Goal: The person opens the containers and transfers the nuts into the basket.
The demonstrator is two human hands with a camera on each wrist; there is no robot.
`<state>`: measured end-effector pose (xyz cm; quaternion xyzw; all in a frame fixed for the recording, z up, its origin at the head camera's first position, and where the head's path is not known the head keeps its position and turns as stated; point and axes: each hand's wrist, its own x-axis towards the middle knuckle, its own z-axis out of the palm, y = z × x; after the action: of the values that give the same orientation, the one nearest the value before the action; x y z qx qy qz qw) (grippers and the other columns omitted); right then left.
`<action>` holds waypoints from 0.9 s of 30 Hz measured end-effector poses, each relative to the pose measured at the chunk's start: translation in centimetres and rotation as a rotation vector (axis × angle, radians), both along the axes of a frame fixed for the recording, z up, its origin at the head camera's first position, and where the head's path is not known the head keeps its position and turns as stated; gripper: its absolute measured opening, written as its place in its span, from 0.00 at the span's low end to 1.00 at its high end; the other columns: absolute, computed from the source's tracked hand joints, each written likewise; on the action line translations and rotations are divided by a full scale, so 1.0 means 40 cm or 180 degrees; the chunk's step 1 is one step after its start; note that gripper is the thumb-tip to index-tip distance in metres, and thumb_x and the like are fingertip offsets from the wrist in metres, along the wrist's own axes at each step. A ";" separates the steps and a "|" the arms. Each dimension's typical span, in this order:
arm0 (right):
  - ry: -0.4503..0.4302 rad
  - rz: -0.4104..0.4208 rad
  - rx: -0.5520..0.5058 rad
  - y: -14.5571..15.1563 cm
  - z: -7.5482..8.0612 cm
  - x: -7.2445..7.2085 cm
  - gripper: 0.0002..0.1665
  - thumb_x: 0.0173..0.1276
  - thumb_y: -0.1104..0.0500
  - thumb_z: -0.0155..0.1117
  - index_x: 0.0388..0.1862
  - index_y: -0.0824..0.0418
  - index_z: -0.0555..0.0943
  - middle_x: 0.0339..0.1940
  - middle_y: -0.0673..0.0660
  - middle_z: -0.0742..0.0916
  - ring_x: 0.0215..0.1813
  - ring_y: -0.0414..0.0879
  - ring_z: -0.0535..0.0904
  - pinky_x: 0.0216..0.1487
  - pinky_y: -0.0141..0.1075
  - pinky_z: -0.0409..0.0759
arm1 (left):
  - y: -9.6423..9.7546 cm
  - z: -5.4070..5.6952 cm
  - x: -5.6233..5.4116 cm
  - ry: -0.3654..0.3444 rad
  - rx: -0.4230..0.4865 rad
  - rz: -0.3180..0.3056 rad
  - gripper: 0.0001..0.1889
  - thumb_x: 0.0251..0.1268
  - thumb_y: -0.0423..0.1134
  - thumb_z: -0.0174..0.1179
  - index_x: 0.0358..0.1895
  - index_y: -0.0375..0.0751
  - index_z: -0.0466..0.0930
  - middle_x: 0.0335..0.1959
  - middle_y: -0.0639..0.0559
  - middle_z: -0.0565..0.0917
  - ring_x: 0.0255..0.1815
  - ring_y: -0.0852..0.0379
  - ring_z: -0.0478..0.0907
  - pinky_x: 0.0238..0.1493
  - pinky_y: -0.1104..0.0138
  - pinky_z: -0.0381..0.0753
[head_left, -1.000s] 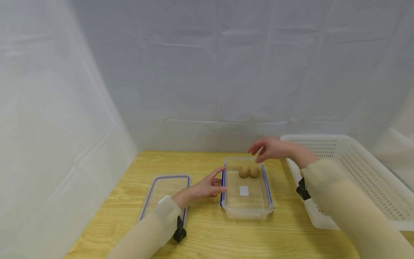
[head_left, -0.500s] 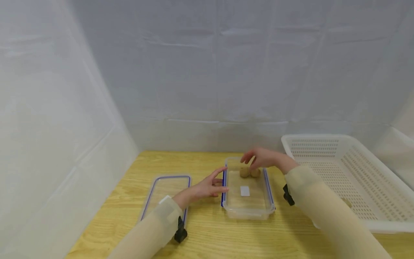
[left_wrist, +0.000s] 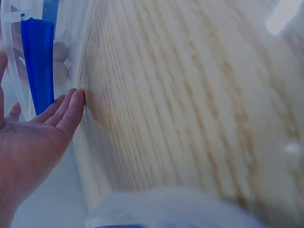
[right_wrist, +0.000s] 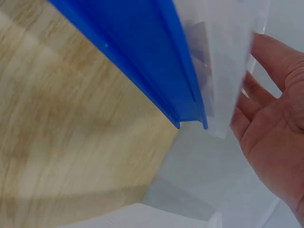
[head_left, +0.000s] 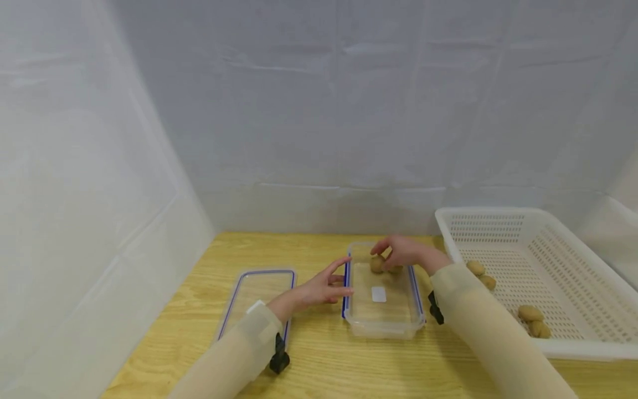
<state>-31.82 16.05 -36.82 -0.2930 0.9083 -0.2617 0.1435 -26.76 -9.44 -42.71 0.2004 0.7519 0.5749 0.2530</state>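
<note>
A clear storage box (head_left: 381, 327) with blue side latches stands on the table, holding two small brown potatoes near its far end. My right hand (head_left: 405, 250) reaches in over the far right rim; its thumb and fingers pinch the left potato (head_left: 377, 264). The other potato (head_left: 396, 269) is partly hidden under that hand. Fairly straight fingers of my left hand (head_left: 319, 289) rest along the box's left side, beside the blue latch (left_wrist: 38, 61) in the left wrist view. In the right wrist view the box wall hides the right fingertips (right_wrist: 247, 90) from below.
A clear lid (head_left: 263, 285) with a blue seal lies on the table at left, partly under my left forearm. The white perforated basket (head_left: 588, 348) at right holds several potatoes (head_left: 530, 313). White sheeting (head_left: 319, 138) hangs behind and at the sides.
My right hand has come down and left from above the far right rim into the box, onto the left potato. Potatoes in the basket have come into sight. My left hand has stayed put.
</note>
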 end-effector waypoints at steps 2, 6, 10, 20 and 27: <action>0.0006 -0.0004 -0.0017 -0.002 -0.008 -0.001 0.25 0.57 0.69 0.71 0.54 0.72 0.79 0.53 0.65 0.83 0.56 0.63 0.77 0.52 0.44 0.77 | 0.000 0.001 -0.001 -0.0004 -0.0001 0.0004 0.41 0.70 0.38 0.60 0.79 0.53 0.45 0.70 0.27 0.60 0.65 0.37 0.68 0.54 0.50 0.75; 0.0015 0.0090 0.0072 -0.015 -0.016 0.004 0.24 0.57 0.66 0.72 0.54 0.70 0.80 0.52 0.62 0.84 0.54 0.59 0.79 0.52 0.44 0.77 | -0.001 0.004 -0.001 -0.0014 0.0011 0.0009 0.41 0.70 0.37 0.60 0.78 0.53 0.45 0.70 0.27 0.60 0.65 0.37 0.68 0.54 0.50 0.75; 0.0062 0.0171 0.0245 -0.033 -0.024 0.013 0.24 0.56 0.64 0.73 0.53 0.66 0.82 0.51 0.58 0.85 0.55 0.55 0.78 0.56 0.45 0.74 | -0.002 0.005 0.000 -0.0025 0.0001 0.0004 0.41 0.69 0.37 0.60 0.78 0.53 0.45 0.70 0.28 0.60 0.64 0.38 0.68 0.54 0.51 0.75; -0.0043 0.0211 0.0384 -0.052 -0.046 0.022 0.27 0.50 0.71 0.71 0.52 0.63 0.83 0.52 0.56 0.84 0.55 0.51 0.76 0.60 0.47 0.71 | -0.001 0.001 0.000 -0.0002 -0.0023 0.0003 0.40 0.70 0.38 0.59 0.78 0.53 0.45 0.70 0.28 0.61 0.64 0.38 0.68 0.54 0.50 0.75; 0.0042 0.0220 0.0406 -0.059 -0.056 0.024 0.24 0.51 0.73 0.71 0.49 0.63 0.84 0.50 0.55 0.85 0.54 0.52 0.76 0.60 0.47 0.71 | -0.001 0.002 0.002 -0.0005 -0.0015 -0.0010 0.40 0.70 0.38 0.59 0.78 0.53 0.45 0.70 0.28 0.61 0.65 0.38 0.68 0.55 0.49 0.74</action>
<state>-30.88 13.69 -39.08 -0.3162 0.9134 -0.1963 0.1649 -26.69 -9.46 -42.64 0.2005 0.7528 0.5729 0.2550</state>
